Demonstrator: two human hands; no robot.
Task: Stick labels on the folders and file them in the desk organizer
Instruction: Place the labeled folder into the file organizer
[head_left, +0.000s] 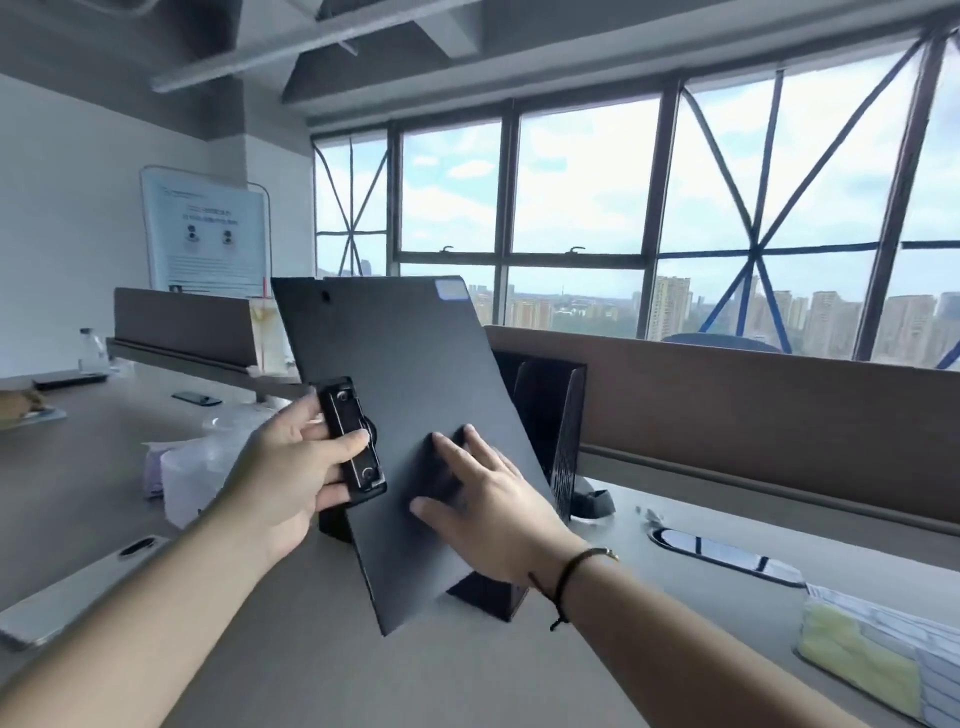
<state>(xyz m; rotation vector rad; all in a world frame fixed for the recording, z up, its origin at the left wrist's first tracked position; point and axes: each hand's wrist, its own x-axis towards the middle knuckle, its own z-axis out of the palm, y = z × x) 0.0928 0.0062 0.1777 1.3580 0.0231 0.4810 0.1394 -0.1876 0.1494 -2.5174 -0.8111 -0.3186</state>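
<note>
The left hand (291, 467) is gripping the flat black plastic folder (410, 415) by its clip; right hand (488, 499), fingers spread, is steadying it, tilted above the black slotted desk organizer (563, 447) on the bench (467, 675), probably for filing.

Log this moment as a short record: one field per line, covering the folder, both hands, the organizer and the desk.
folder: black folder, lifted and tilted in front of the organizer, not yet in a slot
label: small sticker at the folder's top corner
left hand: left hand grips the clip on the folder's left edge
right hand: right hand presses flat on the folder's face
organizer: black desk organizer behind the folder, upright dividers showing
desk: label sheets at the right edge
</note>
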